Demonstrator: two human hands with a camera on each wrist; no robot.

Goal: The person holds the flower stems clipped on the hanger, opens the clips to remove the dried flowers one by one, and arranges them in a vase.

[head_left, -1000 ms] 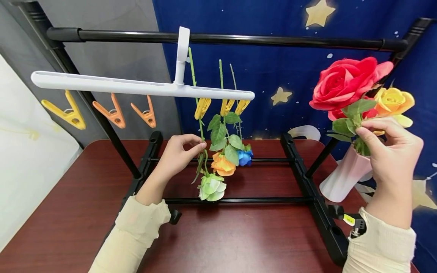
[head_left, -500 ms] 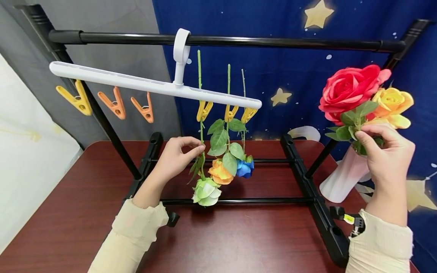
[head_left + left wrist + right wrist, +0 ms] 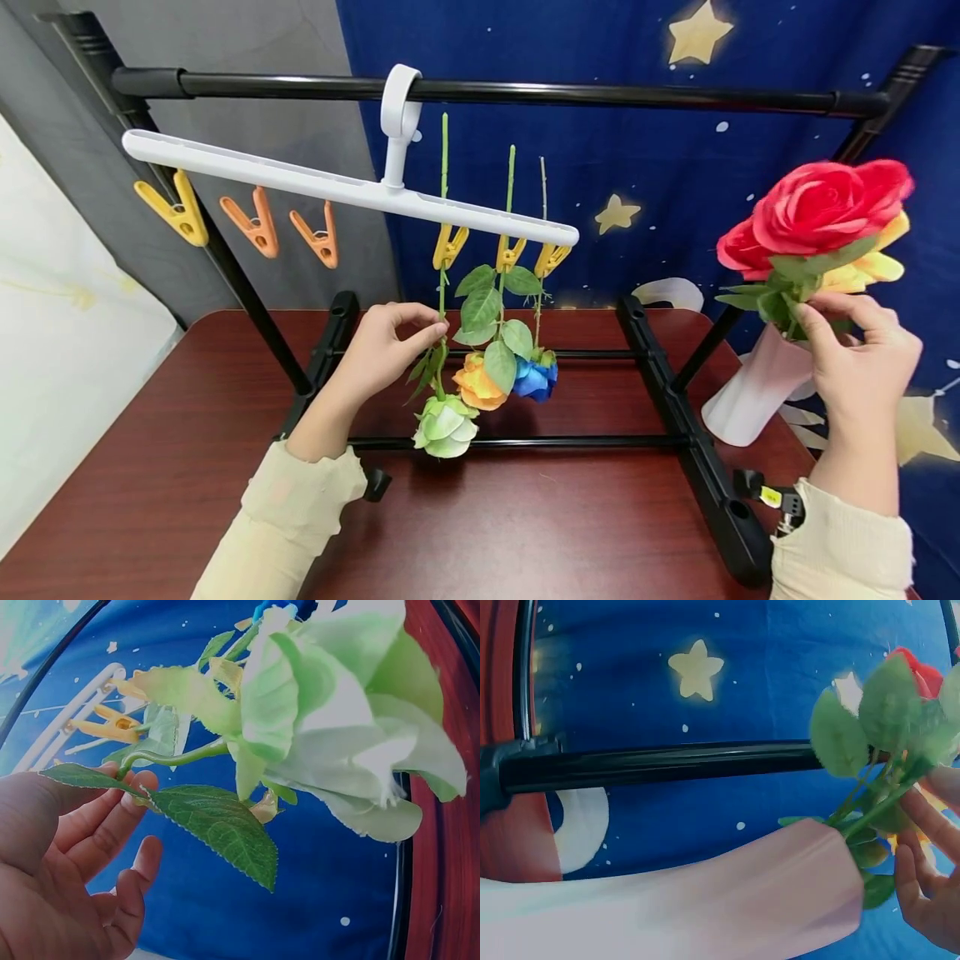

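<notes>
**Two hands on two roses**

The left hand (image 3: 382,346) is pinching the stem of the green-white rose (image 3: 444,423), which is hanging head down from a yellow clip (image 3: 447,247) on the white hanger (image 3: 330,187). Just to its right, an orange rose (image 3: 477,385) and a blue rose (image 3: 534,377) are dangling from the next two clips. The hanger is hooked over the black rail (image 3: 600,92) and tilting down toward the right.

Over at the right, the right hand (image 3: 862,358) is gripping the stem of the red rose (image 3: 821,217) just under its leaves, fingers curled round it above the mouth of the pale pink vase (image 3: 753,387). A yellow rose (image 3: 873,267) is sitting behind the red one; whether the fingers are touching it too is hard to tell. The vase is standing on the dark red table (image 3: 525,525), beside the rack's right foot.
</notes>
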